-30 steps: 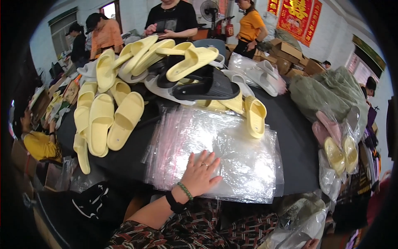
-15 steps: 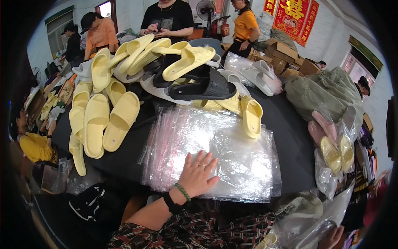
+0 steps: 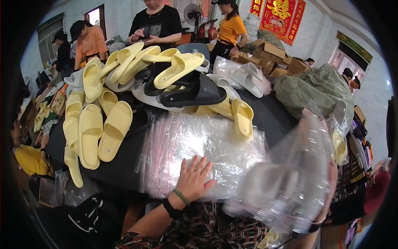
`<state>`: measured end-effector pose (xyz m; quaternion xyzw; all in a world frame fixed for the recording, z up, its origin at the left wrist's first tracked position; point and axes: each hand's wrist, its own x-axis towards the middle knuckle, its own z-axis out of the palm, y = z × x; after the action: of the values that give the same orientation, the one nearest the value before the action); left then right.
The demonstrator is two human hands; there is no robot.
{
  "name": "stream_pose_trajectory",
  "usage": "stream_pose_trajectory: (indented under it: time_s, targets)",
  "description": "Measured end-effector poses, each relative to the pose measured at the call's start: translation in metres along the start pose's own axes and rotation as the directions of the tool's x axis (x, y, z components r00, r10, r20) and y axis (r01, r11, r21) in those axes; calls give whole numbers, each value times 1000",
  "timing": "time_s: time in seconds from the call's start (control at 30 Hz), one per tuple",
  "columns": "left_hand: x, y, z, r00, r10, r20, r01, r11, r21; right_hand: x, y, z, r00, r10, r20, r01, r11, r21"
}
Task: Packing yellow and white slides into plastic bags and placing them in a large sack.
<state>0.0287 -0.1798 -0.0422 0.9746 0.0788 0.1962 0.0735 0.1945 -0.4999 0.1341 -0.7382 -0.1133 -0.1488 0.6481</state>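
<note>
Flatly, we rest left hand, spread wide, on clear bags; right hand grips bagged pale slippers, blurred.

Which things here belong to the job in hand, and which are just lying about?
Likely part of the job:
clear plastic bags, under the left hand
blurred bagged slippers, in the right hand
yellow slippers

Seemingly just about:
cardboard boxes
fan
red wall hanging

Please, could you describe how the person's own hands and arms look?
The left hand wears a ring, a green beaded bracelet and a black wristband; its sleeve is dark with a red-and-pale pattern. The right hand is blurred; something dark shows at its wrist.
</note>
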Motion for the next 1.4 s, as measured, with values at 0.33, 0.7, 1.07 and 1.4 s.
stream_pose_trajectory:
  time_s: [0.33,0.7,1.07,1.4]
  targets:
    - [0,-5,12,993,30,-111,-52,978,-202,-40,40,141,815,-66,576,-136,944,301]
    - [-1,3,5,999,0,-48,-5,996,-92,-25,104,121,936,-264,234,348,797,-493]
    - [-1,-6,21,996,-11,-94,-5,986,-170,-17,68,100,849,-148,508,490,579,-651]
    - [1,3,3,1000,16,-20,-19,988,-150,58,143,140,811,240,533,-96,954,-284]
